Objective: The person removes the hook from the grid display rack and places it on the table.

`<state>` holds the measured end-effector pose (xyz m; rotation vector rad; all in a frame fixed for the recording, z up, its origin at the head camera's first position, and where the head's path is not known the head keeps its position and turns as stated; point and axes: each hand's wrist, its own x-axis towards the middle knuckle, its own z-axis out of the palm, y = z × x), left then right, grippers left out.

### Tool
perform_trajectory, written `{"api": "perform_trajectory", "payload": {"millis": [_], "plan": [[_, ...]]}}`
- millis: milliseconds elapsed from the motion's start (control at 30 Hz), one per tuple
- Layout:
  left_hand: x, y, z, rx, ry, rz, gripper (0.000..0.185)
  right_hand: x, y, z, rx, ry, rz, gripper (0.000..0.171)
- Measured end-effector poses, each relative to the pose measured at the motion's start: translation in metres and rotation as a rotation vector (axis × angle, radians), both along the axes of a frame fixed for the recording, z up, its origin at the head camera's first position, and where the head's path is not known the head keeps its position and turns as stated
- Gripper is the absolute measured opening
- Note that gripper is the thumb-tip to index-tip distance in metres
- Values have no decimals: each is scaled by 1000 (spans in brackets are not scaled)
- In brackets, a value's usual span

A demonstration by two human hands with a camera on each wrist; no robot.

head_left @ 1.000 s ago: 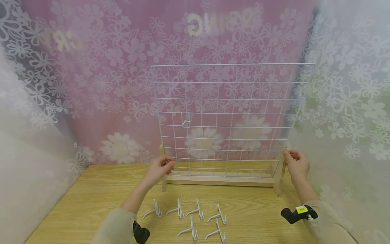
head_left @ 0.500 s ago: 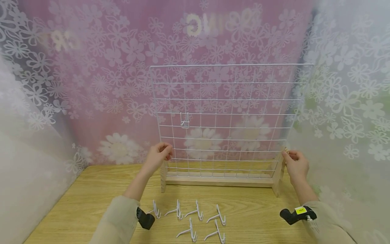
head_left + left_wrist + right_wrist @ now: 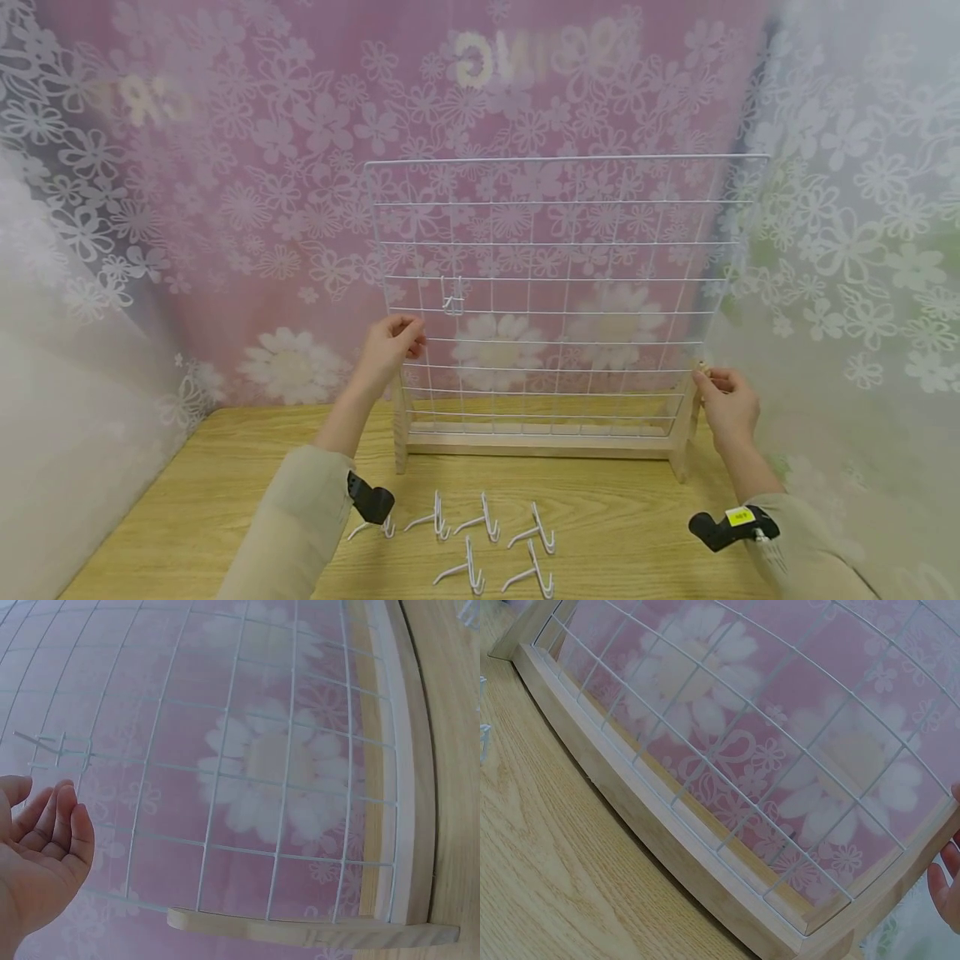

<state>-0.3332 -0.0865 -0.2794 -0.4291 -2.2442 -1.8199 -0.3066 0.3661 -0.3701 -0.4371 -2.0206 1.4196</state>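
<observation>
A white wire grid panel (image 3: 566, 242) stands upright in a pale wooden stand (image 3: 540, 447). My left hand (image 3: 390, 346) is by the panel's left edge, just below a white wire hook (image 3: 453, 298) hung on the grid. In the left wrist view, that hand (image 3: 46, 851) has loosely bent fingers with nothing between them, and the hook (image 3: 61, 754) sits just beyond the fingertips. At the opposite side, my right hand (image 3: 729, 404) pinches the top of the stand's right post. Only part of its fingers (image 3: 943, 881) shows in the right wrist view.
Several loose white hooks (image 3: 437, 518) lie on the wood-grain table (image 3: 622, 542) in front of the stand. A pink flowered curtain (image 3: 300, 208) hangs behind the panel. A pale flowered curtain (image 3: 862, 350) closes the right side, near my right hand.
My left hand has risen from near the top of the left post to beside the lower left of the panel, close under the hung hook. The right hand stays at its post.
</observation>
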Motion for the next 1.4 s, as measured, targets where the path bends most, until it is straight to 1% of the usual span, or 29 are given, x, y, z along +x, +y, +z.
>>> {"api": "perform_trajectory", "payload": {"millis": [233,367,467,567,700,800,933,1033,1167,1267,1400], "plan": [[-6,5,10,-5,-1,21,29,2,0,-1,-3,12,0,25],[-9,10,16,-21,0,15,30,1,1,-1,-12,18,-1,22],[-10,15,22,-9,3,13,29,2,1,-1,-16,18,0,22],[-12,22,26,14,16,43,27,2,1,-1,-9,14,6,24],[-14,30,30,45,54,94,23,2,1,-1,-9,11,10,25],[-14,35,33,47,62,96,21,1,2,-1,-17,8,21,25],[-12,37,36,24,30,85,23,0,2,0,-16,3,35,27],[-12,39,38,13,14,76,25,0,2,1,-15,4,36,28],[-17,40,39,42,-7,54,25,0,1,2,-10,8,32,27],[-18,39,40,89,-55,27,22,1,1,3,-7,10,25,25],[-17,39,41,136,-145,-28,22,1,1,2,-14,14,24,23]]}}
